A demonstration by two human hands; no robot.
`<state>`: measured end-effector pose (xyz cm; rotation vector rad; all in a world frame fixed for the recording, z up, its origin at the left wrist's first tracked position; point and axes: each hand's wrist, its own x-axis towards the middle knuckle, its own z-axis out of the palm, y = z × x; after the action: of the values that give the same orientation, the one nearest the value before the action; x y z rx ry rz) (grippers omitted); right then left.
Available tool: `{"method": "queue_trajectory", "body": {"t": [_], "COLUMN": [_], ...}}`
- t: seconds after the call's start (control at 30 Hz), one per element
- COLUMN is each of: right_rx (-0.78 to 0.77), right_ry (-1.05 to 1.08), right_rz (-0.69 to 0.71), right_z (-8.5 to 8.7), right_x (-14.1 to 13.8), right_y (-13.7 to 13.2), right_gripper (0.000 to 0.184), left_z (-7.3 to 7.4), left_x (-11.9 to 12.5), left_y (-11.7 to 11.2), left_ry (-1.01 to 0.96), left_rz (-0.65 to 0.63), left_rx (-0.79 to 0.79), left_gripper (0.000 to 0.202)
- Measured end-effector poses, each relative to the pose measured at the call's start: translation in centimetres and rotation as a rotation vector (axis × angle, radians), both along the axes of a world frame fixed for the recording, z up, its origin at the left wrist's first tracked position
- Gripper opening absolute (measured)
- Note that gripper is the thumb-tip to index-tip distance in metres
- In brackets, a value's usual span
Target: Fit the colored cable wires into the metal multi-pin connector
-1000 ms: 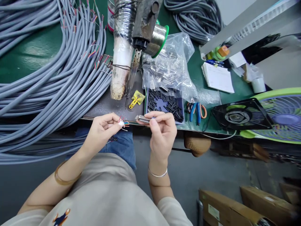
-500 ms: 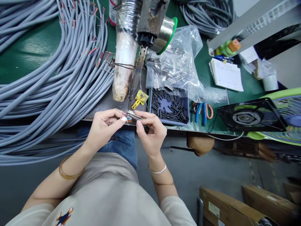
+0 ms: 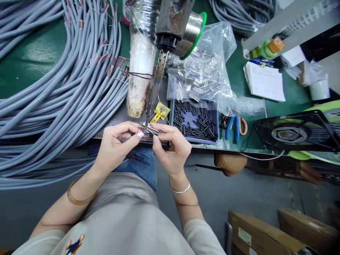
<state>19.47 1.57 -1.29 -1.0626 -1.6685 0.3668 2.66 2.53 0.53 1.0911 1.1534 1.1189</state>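
The left hand (image 3: 117, 143) pinches thin, bendy colored wires (image 3: 143, 133) at the near tabletop (image 3: 34, 60) edge. The right hand (image 3: 172, 148) grips a small, light metal connector (image 3: 150, 129); it looks hard, best held by its sides.

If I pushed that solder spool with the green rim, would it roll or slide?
The solder spool is round, so it probably rolls if freed. It leans against the fixture and the plastic bag, which likely block it. Wound metal wire suggests heaviness.
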Motion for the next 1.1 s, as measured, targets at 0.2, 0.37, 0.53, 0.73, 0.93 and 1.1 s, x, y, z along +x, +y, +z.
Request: {"method": "queue_trajectory", "body": {"t": [0.2, 0.37, 0.53, 0.73, 0.93, 1.1], "right_rx": [0.057, 0.084, 0.088, 0.084, 0.041, 0.039], "right_ry": [-0.032, -0.072, -0.093, -0.098, -0.050, -0.028], "right_rz": [0.009, -0.018, -0.023, -0.021, -0.024, -0.026], "right_z": [0.25, 0.44, 0.51, 0.35, 0.24, 0.30], "right_x": [-0.04, -0.11, -0.11, -0.11, -0.36, -0.57], "right_y": [0.27, 0.28, -0.09, -0.25, -0.30, -0.41], "right_gripper": [0.017, 0.017, 0.018, 0.017, 0.018, 0.018], "left_z": [0.21, 0.38, 0.17, -0.05, 0.40, 0.72], "left_x": [-0.04, -0.18, -0.17, -0.14, 0.14, 0.59], "left_y": [0.10, 0.16, 0.13, 0.03, -0.22, -0.32], "left_ry": [-0.010, -0.007, -0.013, -0.007, 0.057, 0.070], "left_rz": [0.010, 0.003, -0.006, -0.016, 0.042, 0.066], "left_rx": [0.026, 0.024, -0.002, -0.017, -0.002, 0.004], "left_gripper": [0.007, 0.008, 0.008, 0.012, 0.011, 0.010]}}
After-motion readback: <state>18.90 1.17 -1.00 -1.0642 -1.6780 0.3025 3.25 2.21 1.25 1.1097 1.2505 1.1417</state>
